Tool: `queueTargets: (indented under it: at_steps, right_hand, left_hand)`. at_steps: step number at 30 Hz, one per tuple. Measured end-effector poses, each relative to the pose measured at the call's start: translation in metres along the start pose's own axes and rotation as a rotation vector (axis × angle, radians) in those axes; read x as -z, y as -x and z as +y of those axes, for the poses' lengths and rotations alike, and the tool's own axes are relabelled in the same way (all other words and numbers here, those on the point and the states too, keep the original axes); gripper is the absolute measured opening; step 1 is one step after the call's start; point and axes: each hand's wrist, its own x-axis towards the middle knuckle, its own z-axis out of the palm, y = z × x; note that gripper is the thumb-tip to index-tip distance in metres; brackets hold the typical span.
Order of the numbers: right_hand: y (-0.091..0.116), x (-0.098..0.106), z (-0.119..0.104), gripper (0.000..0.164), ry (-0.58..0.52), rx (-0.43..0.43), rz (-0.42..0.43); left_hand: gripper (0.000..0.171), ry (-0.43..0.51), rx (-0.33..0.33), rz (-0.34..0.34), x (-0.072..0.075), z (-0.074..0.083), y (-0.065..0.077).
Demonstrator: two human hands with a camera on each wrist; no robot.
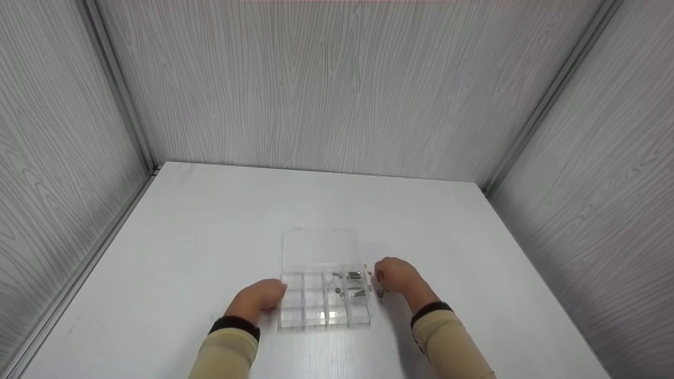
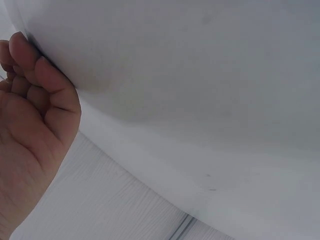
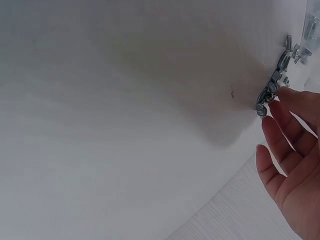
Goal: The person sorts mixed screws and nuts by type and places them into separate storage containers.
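A clear plastic compartment box (image 1: 326, 308) lies on the white table, its transparent lid (image 1: 318, 246) folded back flat behind it. Small metal fasteners (image 1: 354, 275) lie in its right-hand compartments. At the box's left wall my left hand (image 1: 261, 295) holds the edge, thumb at the rim; in the left wrist view that hand's fingers (image 2: 52, 82) are curled against the tabletop. Right of the box, my right hand (image 1: 398, 275) is at a row of loose metal fasteners (image 3: 282, 62). Its thumb and forefinger pinch a small piece at the row's near end, partly hidden by the fingertips.
The white tabletop (image 1: 221, 210) spreads around the box. Grey wood-grain panels stand behind (image 1: 316, 89) and at the left (image 1: 47, 131) and right (image 1: 605, 173). A few loose fasteners (image 1: 380, 292) lie between the box and the right hand.
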Motion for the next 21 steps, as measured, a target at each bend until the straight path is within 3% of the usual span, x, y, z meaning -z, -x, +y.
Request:
queueTargets:
  at_steps: [7,13,21]
  right_hand:
    - [-0.0001,-0.0020,-0.0050,0.010,0.026,-0.060,-0.045]
    - [0.0007,-0.0029,-0.0050,0.018,0.015,-0.043,-0.043]
    - [-0.0013,-0.0051,-0.0029,0.021,-0.024,-0.048,-0.054]
  left_hand:
    - [0.038,-0.006,0.015,-0.002,0.0004,-0.0001,-0.0003]
    - [0.045,-0.003,0.013,-0.023,0.0007,-0.0010,-0.0019]
    - [0.042,0.015,0.008,-0.020,0.0000,-0.0011,-0.0028]
